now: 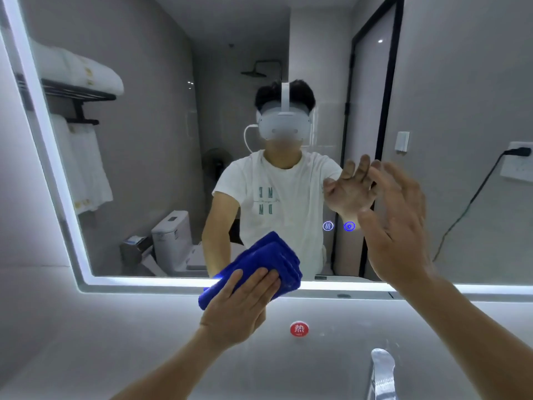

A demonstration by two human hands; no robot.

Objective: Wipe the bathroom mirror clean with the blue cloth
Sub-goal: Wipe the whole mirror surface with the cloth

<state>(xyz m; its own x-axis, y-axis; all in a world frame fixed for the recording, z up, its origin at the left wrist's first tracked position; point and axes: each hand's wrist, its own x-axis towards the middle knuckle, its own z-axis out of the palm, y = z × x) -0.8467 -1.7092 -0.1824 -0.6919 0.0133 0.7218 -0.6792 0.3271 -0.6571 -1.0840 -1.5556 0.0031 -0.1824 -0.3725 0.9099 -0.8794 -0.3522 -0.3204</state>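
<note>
The bathroom mirror (161,145) with a lit white edge fills most of the view. A folded blue cloth (268,258) lies against its bottom edge, near the middle. My left hand (239,307) presses flat on the cloth, fingers spread over its lower part. My right hand (395,226) is raised near the glass at the right, fingers apart and holding nothing; its reflection shows just left of it. Two small glowing touch icons (339,226) sit in the glass beside that hand.
A chrome faucet (382,373) rises at the bottom right. A round red sticker (299,329) is on the wall below the mirror. A wall socket with a black plug and cable (516,157) is at the far right. The mirror reflects a person, towels, a toilet.
</note>
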